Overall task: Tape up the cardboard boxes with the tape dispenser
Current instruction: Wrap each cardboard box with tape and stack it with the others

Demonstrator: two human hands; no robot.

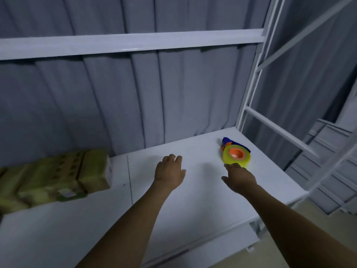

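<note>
One tape dispenser [235, 154] just beyond right fingers [233, 166].

We see open shelf [193, 219] between the boxes [58, 180] and the dispenser [236, 154], where our left hand [170, 172] hovers, and open surface toward the front edge. The boxes block the left side. The dispenser lies near the right rear corner, just beyond our right hand [239, 178]. The curtain [135, 103] closes the back; the post [249, 105] and its braces [278, 130] close the right end. Overhead, a beam [131, 45] limits entry from above.
</note>
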